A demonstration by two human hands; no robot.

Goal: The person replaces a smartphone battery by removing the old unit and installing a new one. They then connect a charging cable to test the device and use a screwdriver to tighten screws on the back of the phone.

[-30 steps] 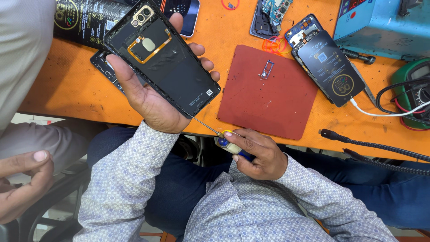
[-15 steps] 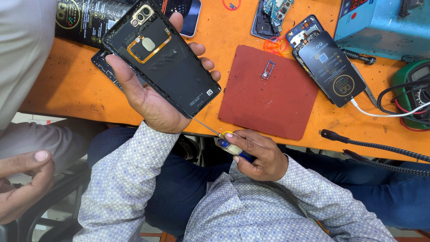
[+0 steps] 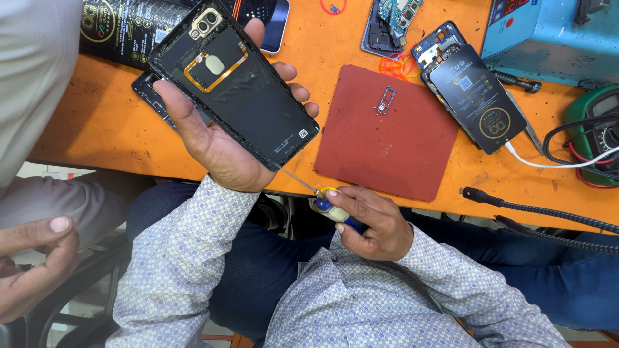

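Red mat [image 3: 390, 138] and opened phones [image 3: 467, 96] clutter the orange desk [image 3: 97, 129]. Left hand [image 3: 219, 145] grips the phone back [image 3: 235, 84] mid-frame; right hand [image 3: 374, 222] fingers pinch a screwdriver [image 3: 325, 203] below it.

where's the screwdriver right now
In the head view, low at centre: the right hand grips the screwdriver, its tip at the lower corner of the phone back cover.

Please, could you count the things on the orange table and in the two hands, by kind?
Phones and phone parts: 5, one the back cover in the left hand
Screwdrivers: 1, in the right hand
Red mats: 1
Blue machines: 1
Green meters: 1
Dark cables: 2
Total: 11
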